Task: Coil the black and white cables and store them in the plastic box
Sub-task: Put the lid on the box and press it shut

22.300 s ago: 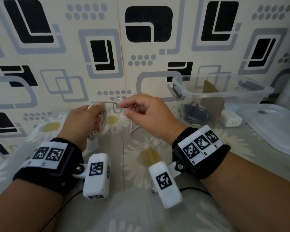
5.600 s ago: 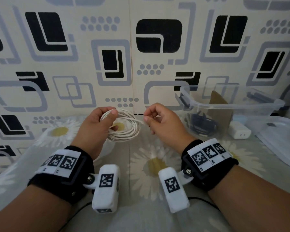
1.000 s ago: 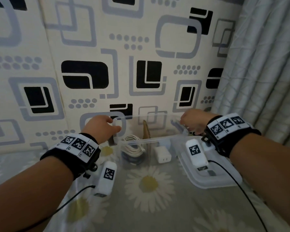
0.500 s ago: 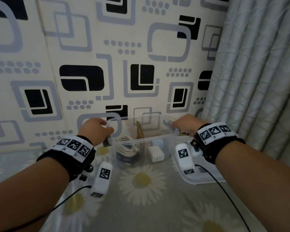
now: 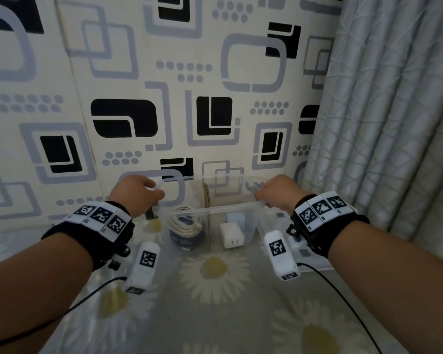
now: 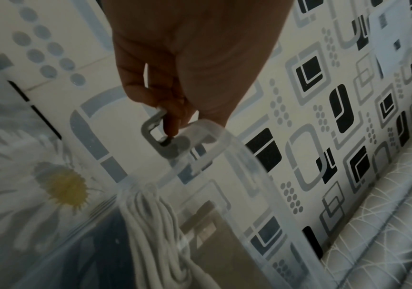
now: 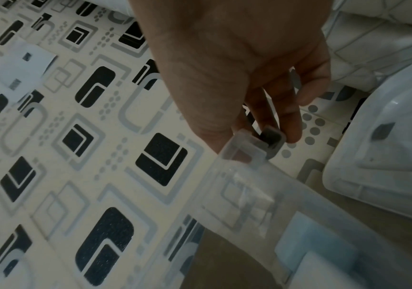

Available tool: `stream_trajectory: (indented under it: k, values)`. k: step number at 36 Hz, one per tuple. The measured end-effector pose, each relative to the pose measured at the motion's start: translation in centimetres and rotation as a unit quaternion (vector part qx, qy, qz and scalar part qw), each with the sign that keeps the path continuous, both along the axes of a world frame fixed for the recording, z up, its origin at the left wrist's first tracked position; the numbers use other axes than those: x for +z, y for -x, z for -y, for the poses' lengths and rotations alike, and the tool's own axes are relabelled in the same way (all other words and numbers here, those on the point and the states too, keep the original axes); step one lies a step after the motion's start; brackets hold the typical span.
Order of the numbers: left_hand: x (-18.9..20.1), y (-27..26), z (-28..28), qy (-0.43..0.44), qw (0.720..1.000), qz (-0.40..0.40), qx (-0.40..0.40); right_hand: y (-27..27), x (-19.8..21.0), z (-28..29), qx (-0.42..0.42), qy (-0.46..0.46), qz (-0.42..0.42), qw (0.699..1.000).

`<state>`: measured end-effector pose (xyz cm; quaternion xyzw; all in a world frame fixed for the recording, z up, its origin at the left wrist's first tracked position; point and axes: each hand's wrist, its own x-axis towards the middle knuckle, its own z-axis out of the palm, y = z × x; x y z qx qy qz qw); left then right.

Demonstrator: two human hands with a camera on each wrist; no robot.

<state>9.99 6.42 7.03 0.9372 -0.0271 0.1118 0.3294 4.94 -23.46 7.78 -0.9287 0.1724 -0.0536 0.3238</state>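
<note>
Inside the clear plastic box (image 5: 215,213), the coiled white cable (image 5: 185,224) lies on top of the black cable (image 5: 187,240), beside a white charger (image 5: 231,236) and a cardboard divider (image 5: 207,198). Left hand (image 5: 134,194) and right hand (image 5: 279,191) each grip a grey latch (image 6: 159,136) at opposite ends. Its lid (image 7: 383,172) lies just right on the daisy-print sheet (image 5: 215,290).

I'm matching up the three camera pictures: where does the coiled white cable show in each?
Head: white cable in the plastic box's left part, lower centre, atop the black cable.
Left wrist: white cable at bottom centre, seen through the box wall.
Right wrist: not in it.
Shared landmark: the cardboard divider.
</note>
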Motion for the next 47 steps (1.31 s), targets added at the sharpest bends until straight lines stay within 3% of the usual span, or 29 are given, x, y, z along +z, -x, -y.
stream_trajectory:
  k: [19, 26, 31, 36, 41, 47]
  values:
    - [-0.1, 5.0, -2.9, -0.047, 0.998, 0.019, 0.025, 5.1, -1.2, -3.0, 0.053, -0.01, 0.05, 0.997]
    - [1.4, 6.1, -2.0, -0.095, 0.995, 0.019, 0.034, 6.4, 0.5, -2.1, 0.066, 0.011, 0.091, 0.994]
    - [2.9, 7.8, 1.5, -0.021, 0.996, 0.066, -0.055, 7.9, 1.1, 0.4, 0.074, 0.097, -0.028, 0.992]
    - [3.2, 9.9, 6.4, 0.099, 0.982, 0.067, -0.144, 9.6, -0.7, 1.9, 0.12, 0.219, -0.162, 0.955]
    - [2.6, 10.7, 10.3, 0.154, 0.965, 0.043, -0.208, 10.3, -3.6, 2.9, 0.156, 0.279, -0.183, 0.93]
    - [1.5, 10.2, 12.7, 0.189, 0.96, 0.017, -0.206, 10.3, -5.6, 3.0, 0.178, 0.285, -0.194, 0.922]
